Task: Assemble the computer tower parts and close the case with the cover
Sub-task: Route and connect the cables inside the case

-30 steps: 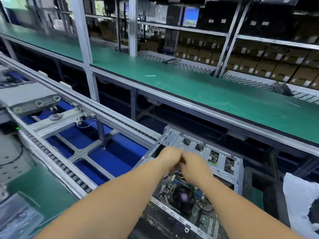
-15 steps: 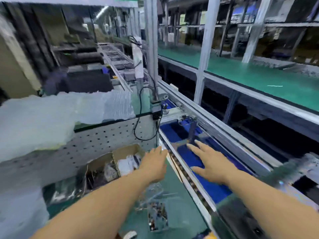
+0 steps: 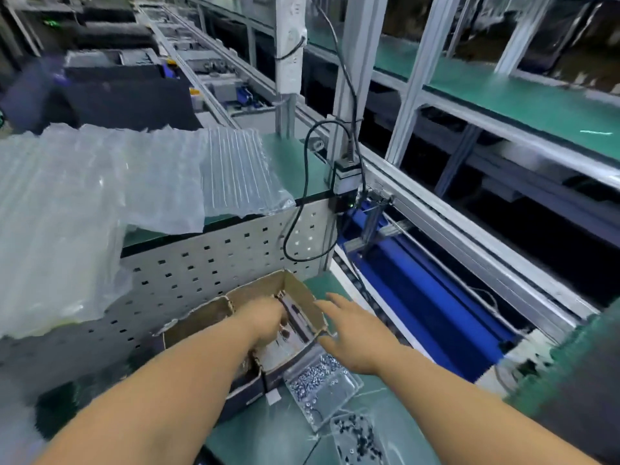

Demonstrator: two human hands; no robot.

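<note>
My left hand (image 3: 265,318) reaches down into an open cardboard box (image 3: 299,286) on the green mat. Its fingers are among dark parts inside the box, and whether they hold anything is hidden. My right hand (image 3: 355,333) hovers just right of the box's wall with fingers spread and nothing in it. A clear bag of silver screws (image 3: 318,384) lies in front of the box, and a second bag of dark screws (image 3: 355,434) sits nearer me. The computer case is out of view; only a blurred green and dark shape (image 3: 570,380) shows at the right edge.
A perforated metal panel (image 3: 218,256) rises behind the box, with sheets of bubble wrap (image 3: 100,189) piled on the shelf above. A black cable (image 3: 302,196) hangs by the post. The blue-floored conveyor (image 3: 419,297) runs along the right.
My view swung left from the open case to the side bench. Both hands left the case; the left went into the cardboard box and the right came beside it.
</note>
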